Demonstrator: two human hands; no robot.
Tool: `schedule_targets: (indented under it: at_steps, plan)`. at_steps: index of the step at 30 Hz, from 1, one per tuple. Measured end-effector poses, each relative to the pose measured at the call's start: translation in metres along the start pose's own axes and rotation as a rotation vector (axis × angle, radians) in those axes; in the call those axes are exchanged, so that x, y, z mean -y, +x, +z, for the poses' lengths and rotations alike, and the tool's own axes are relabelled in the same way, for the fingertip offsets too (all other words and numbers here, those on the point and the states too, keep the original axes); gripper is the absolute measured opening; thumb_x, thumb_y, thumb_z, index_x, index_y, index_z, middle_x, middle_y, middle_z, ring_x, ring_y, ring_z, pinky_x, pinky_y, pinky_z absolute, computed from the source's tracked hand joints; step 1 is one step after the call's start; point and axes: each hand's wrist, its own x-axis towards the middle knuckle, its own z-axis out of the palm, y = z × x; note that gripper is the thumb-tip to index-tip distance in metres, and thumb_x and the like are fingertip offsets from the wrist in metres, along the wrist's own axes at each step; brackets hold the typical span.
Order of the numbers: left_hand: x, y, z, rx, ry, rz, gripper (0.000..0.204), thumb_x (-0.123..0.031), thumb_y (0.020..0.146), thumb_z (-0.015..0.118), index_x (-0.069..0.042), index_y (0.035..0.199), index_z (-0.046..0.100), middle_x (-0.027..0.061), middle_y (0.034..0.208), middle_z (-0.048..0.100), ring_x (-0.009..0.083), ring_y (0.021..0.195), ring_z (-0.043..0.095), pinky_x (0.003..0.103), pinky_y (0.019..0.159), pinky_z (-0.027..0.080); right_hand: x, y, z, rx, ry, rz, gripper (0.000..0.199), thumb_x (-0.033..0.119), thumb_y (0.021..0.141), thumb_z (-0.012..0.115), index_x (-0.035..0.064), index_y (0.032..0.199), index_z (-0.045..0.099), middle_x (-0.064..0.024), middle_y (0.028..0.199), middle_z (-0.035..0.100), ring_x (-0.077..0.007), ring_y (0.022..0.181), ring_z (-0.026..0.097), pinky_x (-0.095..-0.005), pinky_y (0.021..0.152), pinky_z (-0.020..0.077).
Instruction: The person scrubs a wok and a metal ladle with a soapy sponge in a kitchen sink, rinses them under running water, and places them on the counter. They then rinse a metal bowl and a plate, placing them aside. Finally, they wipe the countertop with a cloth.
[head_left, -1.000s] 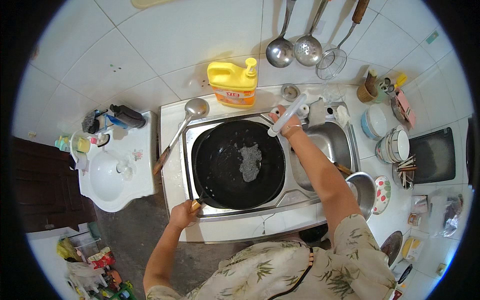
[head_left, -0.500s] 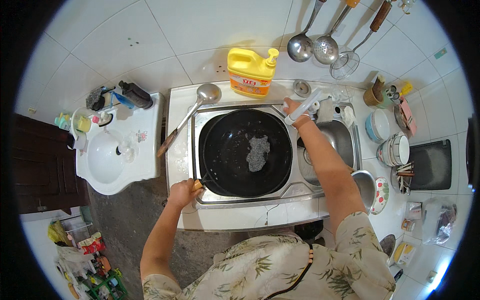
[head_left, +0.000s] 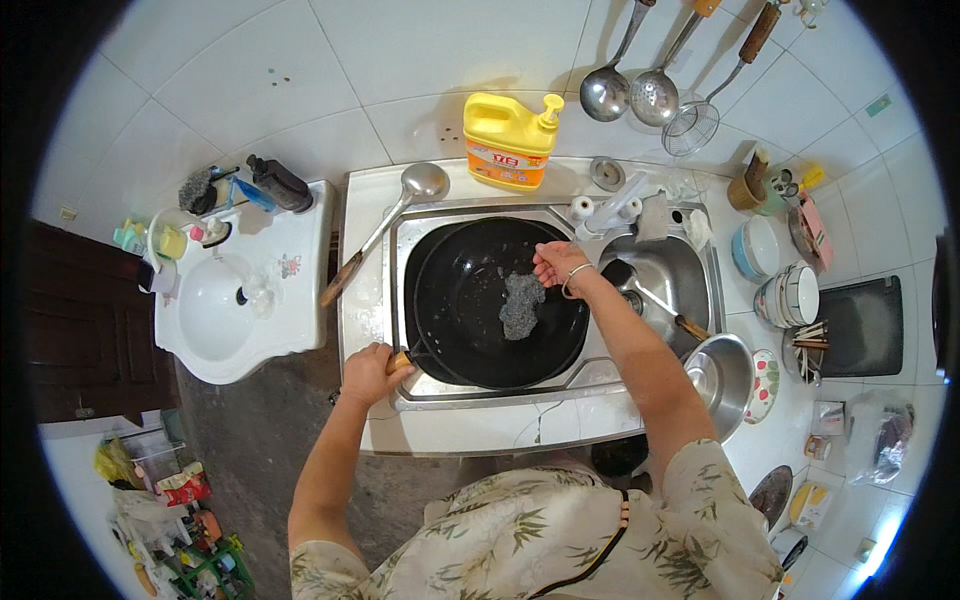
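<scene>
A black wok [head_left: 460, 345] rests over the left basin of the steel sink. My left hand [head_left: 372, 374] is closed around its wooden handle at the near left. A grey clump of steel wool [head_left: 520, 310] lies inside the wok, right of its middle. Just above the wool's upper right side hovers my right hand [head_left: 558, 264], its fingers loosely bent and apart, with nothing visible in them. The white tap [head_left: 612, 205] stands behind that hand, between the two basins.
Behind the sink stands a yellow detergent bottle [head_left: 508, 145]. A steel ladle [head_left: 388, 222] lies left of the wok. In the right basin [head_left: 665, 265] is a wooden-handled utensil [head_left: 660, 305], with a metal bowl [head_left: 722, 380] beside it. Stacked bowls [head_left: 790, 298] sit farther right.
My right hand has left the tap and come down toward me, over the wok beside the steel wool. My left hand keeps its hold on the wok handle.
</scene>
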Motion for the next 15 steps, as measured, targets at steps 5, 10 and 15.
schedule_targets:
  at_steps: [5, 10, 15]
  plan:
    - [0.012, 0.014, -0.005, -0.257, -0.056, -0.018, 0.033, -0.033, 0.076, 0.066, -0.005, 0.092, 0.059, 0.0155, 0.092, 0.058, 0.0321, 0.086, 0.056, 0.042, 0.073, 0.044, -0.07, 0.018, 0.023, -0.033, -0.777, -0.324, 0.031, 0.033, 0.082, 0.062, 0.0097, 0.102, 0.059, -0.0152, 0.099, 0.056, -0.0241, 0.086, 0.056, -0.0367, 0.075, 0.0473]
    - [0.037, 0.065, -0.018, -0.59, 0.118, -0.088, 0.044, -0.01, 0.076, 0.06, -0.009, 0.12, 0.05, 0.0169, 0.114, 0.051, 0.0343, 0.102, 0.05, 0.046, 0.084, 0.039, -0.061, -0.04, 0.09, -0.237, -1.235, -0.032, 0.085, 0.045, 0.073, 0.07, 0.0153, 0.141, 0.028, -0.0199, 0.148, 0.012, -0.0367, 0.131, 0.024, -0.0468, 0.104, 0.0302]
    - [0.07, 0.103, 0.009, -0.314, 0.221, -0.292, 0.054, -0.005, 0.075, 0.059, -0.01, 0.127, 0.045, 0.0137, 0.104, 0.051, 0.0325, 0.098, 0.05, 0.047, 0.085, 0.038, -0.099, -0.001, 0.08, -0.265, -1.201, -0.021, 0.077, 0.019, 0.073, 0.068, 0.0175, 0.14, 0.03, -0.0226, 0.142, 0.022, -0.0389, 0.126, 0.033, -0.0458, 0.098, 0.0385]
